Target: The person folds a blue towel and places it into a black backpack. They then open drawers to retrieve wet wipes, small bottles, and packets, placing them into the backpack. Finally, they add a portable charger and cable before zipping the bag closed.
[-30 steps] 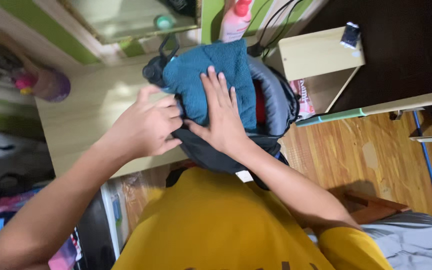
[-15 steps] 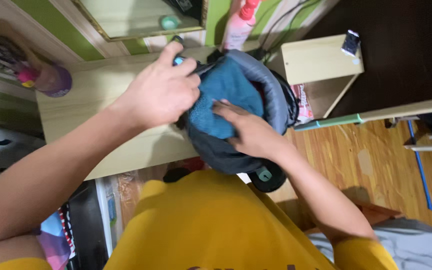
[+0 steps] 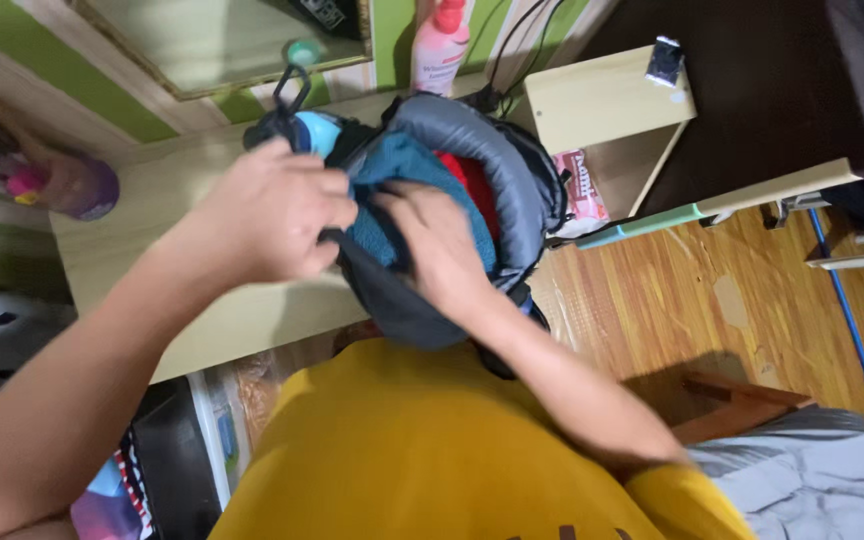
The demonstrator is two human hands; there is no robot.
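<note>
Teal towel in grey backpack, right hand pressing it flat-open, left hand grip clenched on backpack's edge.

A pale wooden desk fills the upper left of the frame, with a purple cup at its left end. A pink bottle stands at top centre beside a light wooden shelf. Wooden floor spreads at right.
</note>
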